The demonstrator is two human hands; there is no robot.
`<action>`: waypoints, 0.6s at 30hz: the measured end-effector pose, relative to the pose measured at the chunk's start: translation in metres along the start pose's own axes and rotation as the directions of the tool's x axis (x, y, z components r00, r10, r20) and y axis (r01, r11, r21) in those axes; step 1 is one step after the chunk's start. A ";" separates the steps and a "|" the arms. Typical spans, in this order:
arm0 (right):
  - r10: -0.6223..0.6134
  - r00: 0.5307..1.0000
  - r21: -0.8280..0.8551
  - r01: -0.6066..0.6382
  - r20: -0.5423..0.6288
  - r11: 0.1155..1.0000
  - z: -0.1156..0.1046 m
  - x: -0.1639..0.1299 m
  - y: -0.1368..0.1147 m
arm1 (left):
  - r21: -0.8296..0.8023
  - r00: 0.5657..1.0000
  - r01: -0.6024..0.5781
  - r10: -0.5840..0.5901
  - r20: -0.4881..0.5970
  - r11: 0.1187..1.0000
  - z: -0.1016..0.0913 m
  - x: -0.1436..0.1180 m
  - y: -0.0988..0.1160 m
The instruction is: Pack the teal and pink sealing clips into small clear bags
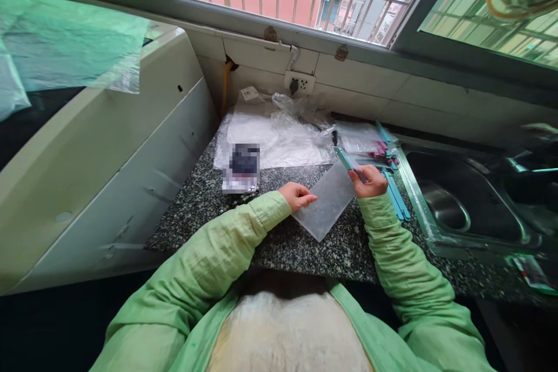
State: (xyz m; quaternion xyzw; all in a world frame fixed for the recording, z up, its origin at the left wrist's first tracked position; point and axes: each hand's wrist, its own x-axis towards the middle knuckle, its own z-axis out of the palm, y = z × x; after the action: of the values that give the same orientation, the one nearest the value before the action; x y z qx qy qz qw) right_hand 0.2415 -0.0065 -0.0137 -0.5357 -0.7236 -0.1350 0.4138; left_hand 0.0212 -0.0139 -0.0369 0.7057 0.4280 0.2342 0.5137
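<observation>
Both hands work: left hand [297,195] fingers flat on clear bag [326,200], right hand [370,180] fingers clamped on blue strip [347,161].

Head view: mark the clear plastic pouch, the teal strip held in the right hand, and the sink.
clear plastic pouch [325,200], head view, middle of its flat face.
teal strip [345,158], head view, shaft above the right hand.
sink [457,186], head view, bare inner wall of the basin.

A person in a loose light-green long-sleeved jacket, cuffs buttoned at the wrists, worn open over a pale cream top; left hand [297,195] and right hand [371,181] bare.
</observation>
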 end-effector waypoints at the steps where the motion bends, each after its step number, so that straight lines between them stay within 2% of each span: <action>1: -0.004 1.000 0.003 0.004 -0.002 1.000 0.000 0.000 0.000 | -0.001 1.000 0.001 -0.001 0.000 1.000 0.000 0.000 0.000; 8: -0.011 1.000 0.026 0.011 0.000 1.000 -0.003 0.001 -0.002 | -0.009 1.000 -0.011 0.011 -0.008 1.000 0.000 0.000 -0.002; 18: -0.038 0.996 0.018 0.040 -0.076 0.999 -0.006 0.002 -0.004 | 0.001 1.000 0.005 -0.005 0.006 1.000 0.000 -0.003 0.002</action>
State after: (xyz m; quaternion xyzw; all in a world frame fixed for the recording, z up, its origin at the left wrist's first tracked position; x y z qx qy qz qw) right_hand 0.2405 -0.0108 -0.0071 -0.5119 -0.7189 -0.1562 0.4436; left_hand 0.0204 -0.0162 -0.0343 0.7056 0.4282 0.2308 0.5153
